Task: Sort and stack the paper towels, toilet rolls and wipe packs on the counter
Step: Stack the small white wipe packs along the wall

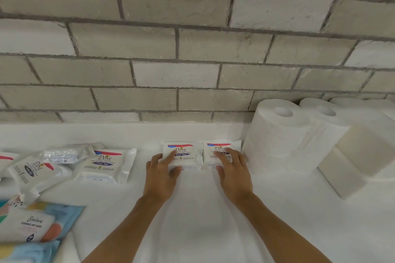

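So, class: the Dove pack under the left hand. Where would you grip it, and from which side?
Probably its near edge, from the front, thumb at the edge and fingers on top. The left Dove pack lies flat on the counter, the wall close behind it, the right Dove pack close beside it; the front is free, where the left hand rests.

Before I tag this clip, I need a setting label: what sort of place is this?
Probably a home utility or bathroom-type counter, though that is not certain: a white counter runs against a painted brick wall, with Dove wipe packs laid along it and white paper rolls stacked at the right.
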`<state>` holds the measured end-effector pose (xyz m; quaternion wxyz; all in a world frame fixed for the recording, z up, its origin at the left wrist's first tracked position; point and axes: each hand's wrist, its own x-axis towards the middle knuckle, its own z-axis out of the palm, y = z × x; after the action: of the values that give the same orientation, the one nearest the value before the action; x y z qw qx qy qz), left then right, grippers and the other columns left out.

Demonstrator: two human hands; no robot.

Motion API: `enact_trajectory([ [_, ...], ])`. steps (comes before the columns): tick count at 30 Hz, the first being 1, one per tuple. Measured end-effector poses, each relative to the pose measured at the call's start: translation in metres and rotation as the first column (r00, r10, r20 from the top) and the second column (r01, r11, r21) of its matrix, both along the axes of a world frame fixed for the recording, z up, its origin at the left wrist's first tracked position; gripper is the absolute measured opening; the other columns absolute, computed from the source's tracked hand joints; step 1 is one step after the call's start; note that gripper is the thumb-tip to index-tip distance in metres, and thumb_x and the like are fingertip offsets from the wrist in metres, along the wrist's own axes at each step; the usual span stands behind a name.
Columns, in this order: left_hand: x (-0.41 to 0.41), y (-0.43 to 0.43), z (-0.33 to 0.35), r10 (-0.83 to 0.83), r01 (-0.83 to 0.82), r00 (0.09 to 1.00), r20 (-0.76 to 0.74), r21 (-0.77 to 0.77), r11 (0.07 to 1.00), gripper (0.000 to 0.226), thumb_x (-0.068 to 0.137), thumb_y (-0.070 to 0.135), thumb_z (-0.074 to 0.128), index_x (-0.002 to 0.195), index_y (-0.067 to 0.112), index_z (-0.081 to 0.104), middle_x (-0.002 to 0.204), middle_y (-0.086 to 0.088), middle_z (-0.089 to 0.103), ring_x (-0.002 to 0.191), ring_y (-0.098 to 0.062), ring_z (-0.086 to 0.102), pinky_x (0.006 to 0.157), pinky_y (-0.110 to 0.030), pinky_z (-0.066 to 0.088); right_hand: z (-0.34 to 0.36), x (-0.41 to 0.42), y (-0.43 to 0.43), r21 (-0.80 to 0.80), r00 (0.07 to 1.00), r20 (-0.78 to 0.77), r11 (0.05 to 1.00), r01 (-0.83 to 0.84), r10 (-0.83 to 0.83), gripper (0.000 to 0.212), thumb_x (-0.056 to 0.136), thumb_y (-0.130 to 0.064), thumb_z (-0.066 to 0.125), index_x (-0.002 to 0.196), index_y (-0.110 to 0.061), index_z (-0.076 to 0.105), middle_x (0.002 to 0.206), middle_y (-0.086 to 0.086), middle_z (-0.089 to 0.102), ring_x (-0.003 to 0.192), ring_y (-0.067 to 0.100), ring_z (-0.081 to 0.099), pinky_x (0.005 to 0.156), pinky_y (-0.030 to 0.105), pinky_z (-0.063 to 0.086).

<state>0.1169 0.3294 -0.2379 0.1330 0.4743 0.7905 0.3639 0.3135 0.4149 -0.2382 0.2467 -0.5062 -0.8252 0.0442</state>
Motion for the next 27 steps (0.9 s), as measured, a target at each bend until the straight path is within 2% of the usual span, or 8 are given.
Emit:
enact_trajectory([
  [3,-0.002,-0.001,-0.001,-0.015,0.015,1.0,-0.011,-0.016,1.0,0.059,0.09,0.03,0.067,0.145,0.023,0.045,0.14,-0.008,0.051,0.124,-0.029,0.043,0.108,-0.037,0.037,0.0,0.0,0.0,0.01,1.0,0.014,1.0,-0.008,0.008,0.044,0.081,-0.016,0.076,0.123,-0.017,0.065,0.132,0.014,0.057,0.122,0.04,0.052,0.089,0.05,0.055],
  [7,-0.004,-0.008,0.005,-0.025,0.025,1.0,0.01,-0.035,0.999,0.071,0.09,0.032,0.066,0.151,0.016,0.032,0.14,-0.005,0.051,0.127,-0.026,0.042,0.11,-0.036,0.035,0.005,0.001,-0.002,-0.07,0.999,0.012,0.997,-0.043,0.044,0.045,0.089,-0.022,0.066,0.133,-0.018,0.057,0.141,0.012,0.048,0.133,0.037,0.04,0.104,0.049,0.045],
  [9,-0.006,-0.013,0.01,-0.036,0.036,0.999,0.032,-0.021,0.999,0.073,0.089,0.033,0.067,0.151,0.016,0.031,0.139,-0.004,0.052,0.128,-0.024,0.043,0.11,-0.036,0.036,0.013,-0.002,-0.008,-0.06,1.0,-0.016,0.998,-0.024,0.023,0.043,0.087,-0.022,0.068,0.13,-0.017,0.06,0.138,0.013,0.052,0.13,0.037,0.044,0.105,0.049,0.044],
  [14,-0.017,-0.035,0.028,0.006,-0.011,0.995,0.096,0.051,0.999,0.058,0.087,0.029,0.069,0.14,0.016,0.047,0.133,-0.003,0.055,0.121,-0.023,0.053,0.105,-0.037,0.045,0.032,-0.02,-0.047,0.048,0.982,-0.169,0.996,-0.073,0.08,0.028,0.079,-0.013,0.074,0.107,-0.015,0.069,0.114,0.008,0.065,0.107,0.032,0.061,0.093,0.041,0.051],
  [16,-0.025,-0.046,0.036,0.047,-0.061,0.989,0.144,0.091,0.994,0.049,0.086,0.027,0.071,0.131,0.014,0.055,0.129,-0.004,0.059,0.109,-0.022,0.059,0.098,-0.037,0.05,0.04,-0.028,-0.067,-0.022,0.966,-0.237,0.993,-0.116,0.107,0.02,0.083,-0.017,0.07,0.103,-0.02,0.066,0.11,0.0,0.064,0.104,0.021,0.059,0.089,0.029,0.048],
  [19,-0.04,-0.069,0.046,0.051,-0.076,0.982,0.182,0.137,0.988,0.031,0.086,0.024,0.071,0.115,0.016,0.065,0.115,-0.001,0.065,0.093,-0.017,0.061,0.085,-0.031,0.053,0.052,-0.047,-0.099,-0.152,0.938,-0.332,0.976,-0.153,0.095,0.01,0.087,-0.022,0.069,0.088,-0.026,0.06,0.094,-0.013,0.064,0.087,0.003,0.056,0.074,0.004,0.038],
  [22,-0.061,-0.093,0.056,0.056,-0.084,0.984,0.172,0.162,0.983,0.02,0.086,0.024,0.071,0.104,0.017,0.069,0.104,0.002,0.068,0.09,-0.016,0.063,0.084,-0.032,0.054,0.058,-0.075,-0.123,-0.239,0.896,-0.433,0.947,-0.215,0.094,0.025,0.087,-0.011,0.068,0.073,-0.029,0.058,0.074,-0.016,0.066,0.073,0.003,0.062,0.065,0.005,0.04],
  [27,-0.111,-0.123,0.064,0.07,-0.095,0.984,0.164,0.151,0.984,0.015,0.087,0.021,0.069,0.102,0.018,0.069,0.105,0.005,0.069,0.088,-0.012,0.06,0.084,-0.026,0.051,0.055,-0.128,-0.152,-0.306,0.872,-0.479,0.912,-0.274,0.102,0.04,0.079,0.011,0.048,0.07,-0.025,0.063,0.067,-0.011,0.067,0.064,0.006,0.063,0.062,0.012,0.046],
])
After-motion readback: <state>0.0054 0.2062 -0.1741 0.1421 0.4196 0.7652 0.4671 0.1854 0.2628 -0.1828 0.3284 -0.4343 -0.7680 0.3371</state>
